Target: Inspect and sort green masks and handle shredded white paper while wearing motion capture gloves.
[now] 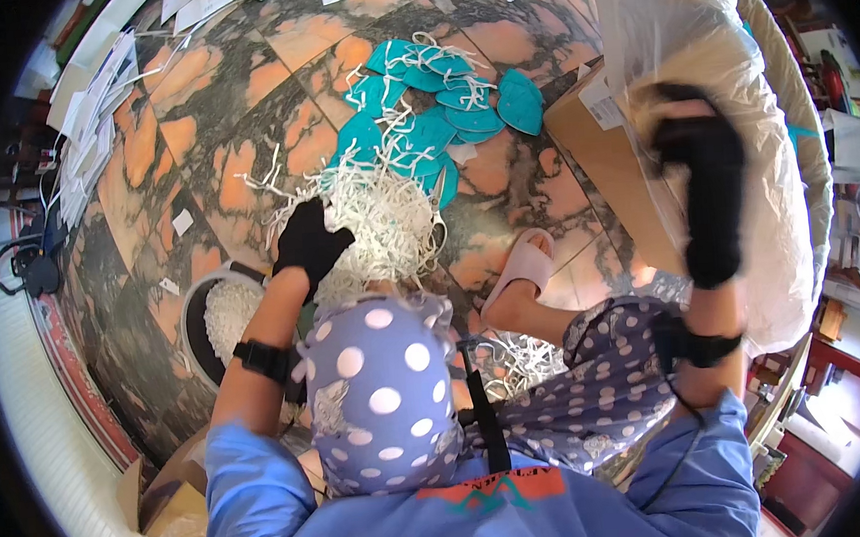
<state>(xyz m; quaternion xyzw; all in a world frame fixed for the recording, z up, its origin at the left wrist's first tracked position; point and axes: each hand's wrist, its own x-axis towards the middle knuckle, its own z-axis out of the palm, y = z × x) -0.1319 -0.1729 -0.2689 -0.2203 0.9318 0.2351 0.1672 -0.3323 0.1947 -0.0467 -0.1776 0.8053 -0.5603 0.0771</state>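
Note:
My left hand [311, 240], in a black glove, rests at the left edge of a tangled heap of white straps [391, 234]. Its fingertips are partly lost among the straps, so its grip is unclear. Beyond the heap lie several teal face masks [422, 132] with white straps, spread and overlapping on the floor. Scissors [438, 227] lie at the heap's right side. My right hand [691, 131], gloved too, is raised and motion-blurred over the cardboard box [592, 140] with its clear plastic liner [773, 210]. Whether it holds anything cannot be seen.
A round bin [188, 320] with white bits inside stands left of my knee. Stacked white papers or flattened cartons [97, 134] lie at far left. My slippered foot [522, 266] is right of the heap. More white strips [524, 362] lie by my leg on the marbled floor [244, 132].

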